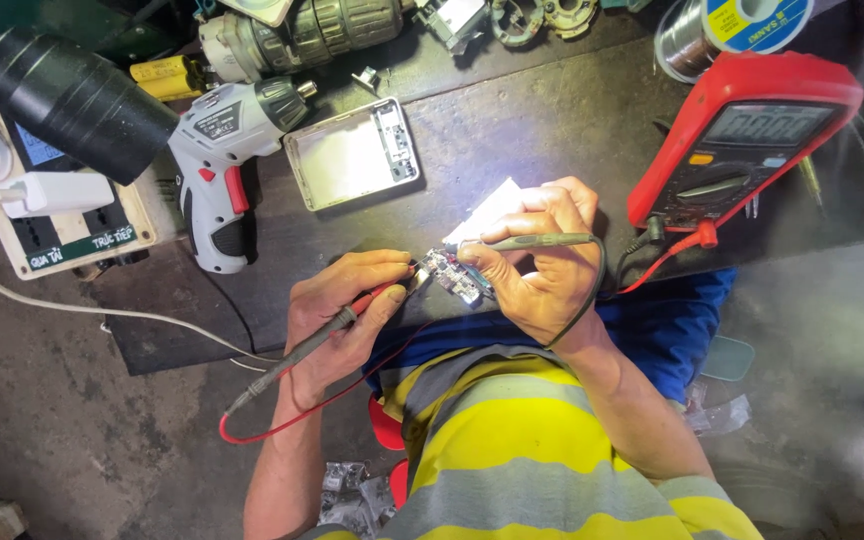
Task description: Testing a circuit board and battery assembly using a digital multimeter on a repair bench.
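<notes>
A small circuit board [452, 274] sits at the near edge of the dark table [552, 120], pinched in the right hand [542, 265], whose grip also closes on a black test probe [537, 241]. The left hand [342, 310] is clamped around a red test probe [352, 312], tip touching the board. A red multimeter [742, 135] lies to the right; a white cordless screwdriver [222, 165] and an open white case [352, 152] lie behind.

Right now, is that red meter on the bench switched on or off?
On. The red meter lies face up on the workbench, and its grey screen shows a row of digits.
</notes>
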